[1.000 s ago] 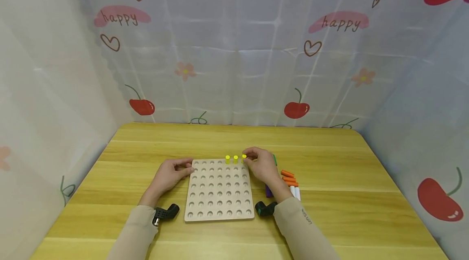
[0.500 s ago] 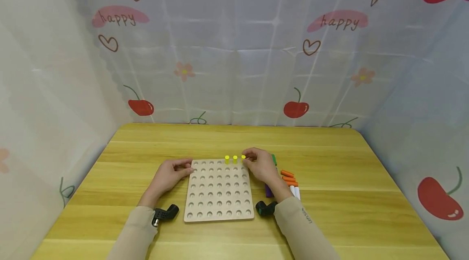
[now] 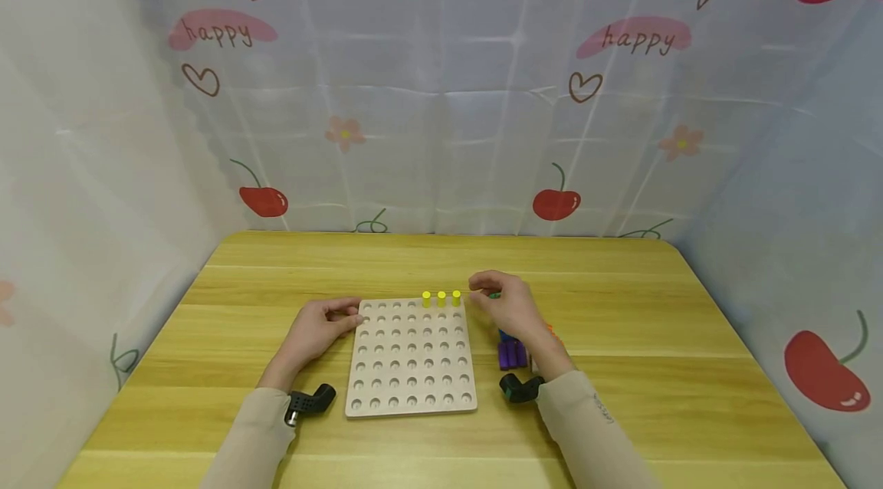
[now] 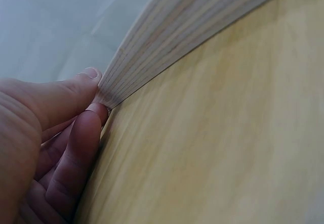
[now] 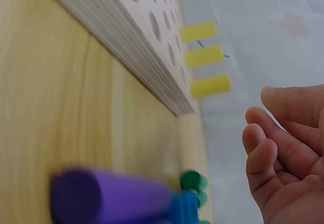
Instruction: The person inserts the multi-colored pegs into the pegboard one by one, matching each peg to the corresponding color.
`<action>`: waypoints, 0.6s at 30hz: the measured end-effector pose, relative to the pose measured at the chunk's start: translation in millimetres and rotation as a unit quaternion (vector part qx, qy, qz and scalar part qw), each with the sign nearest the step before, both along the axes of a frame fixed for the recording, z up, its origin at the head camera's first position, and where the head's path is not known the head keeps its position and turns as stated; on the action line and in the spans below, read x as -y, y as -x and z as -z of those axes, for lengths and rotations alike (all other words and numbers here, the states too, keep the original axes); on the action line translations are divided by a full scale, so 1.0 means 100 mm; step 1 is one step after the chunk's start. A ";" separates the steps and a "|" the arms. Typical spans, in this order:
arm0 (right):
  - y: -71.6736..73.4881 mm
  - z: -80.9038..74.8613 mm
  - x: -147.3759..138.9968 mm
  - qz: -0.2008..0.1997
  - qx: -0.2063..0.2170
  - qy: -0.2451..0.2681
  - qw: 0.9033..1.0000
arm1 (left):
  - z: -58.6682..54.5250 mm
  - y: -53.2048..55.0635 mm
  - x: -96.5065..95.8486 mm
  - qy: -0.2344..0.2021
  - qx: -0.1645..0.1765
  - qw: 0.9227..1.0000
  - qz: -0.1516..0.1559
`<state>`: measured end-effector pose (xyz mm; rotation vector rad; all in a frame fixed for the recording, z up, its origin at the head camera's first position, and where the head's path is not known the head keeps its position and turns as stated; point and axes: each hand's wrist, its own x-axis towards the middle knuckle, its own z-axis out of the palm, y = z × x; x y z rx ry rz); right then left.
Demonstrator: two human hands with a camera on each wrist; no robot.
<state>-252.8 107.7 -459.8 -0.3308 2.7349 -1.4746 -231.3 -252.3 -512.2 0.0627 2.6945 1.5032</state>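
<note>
A square wooden pegboard (image 3: 403,357) with rows of round holes lies flat in the middle of the table. Three yellow pegs (image 3: 441,299) stand upright in its far row, at the right end. My left hand (image 3: 319,329) holds the board by its far left corner; in the left wrist view the thumb (image 4: 76,95) lies along the top edge with fingers close below. Just right of the far right corner, my right hand (image 3: 509,306) hovers with loosely bent fingers and nothing in them. The right wrist view shows a gap between it and the nearest yellow peg (image 5: 211,86).
Right of the board lie purple pegs (image 3: 511,356), blue pegs (image 5: 183,207) and green pegs (image 5: 192,180). Orange pegs (image 3: 554,330) are partly hidden under the right forearm. A patterned curtain (image 3: 441,159) hangs behind the wooden table (image 3: 607,412).
My right hand has let go of the rightmost yellow peg and moved right, over the loose pegs. That peg stays standing in the board. The left hand has kept its place.
</note>
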 end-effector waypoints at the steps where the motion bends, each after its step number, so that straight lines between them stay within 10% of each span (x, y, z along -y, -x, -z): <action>1: -0.01 -0.01 -0.03 -0.002 0.001 -0.002 1.000 | 0.00 0.00 0.00 0.000 0.000 1.000 0.001; 18: -0.04 0.07 -0.73 0.025 0.001 -0.050 0.998 | -0.01 0.00 0.00 0.000 0.002 1.000 0.002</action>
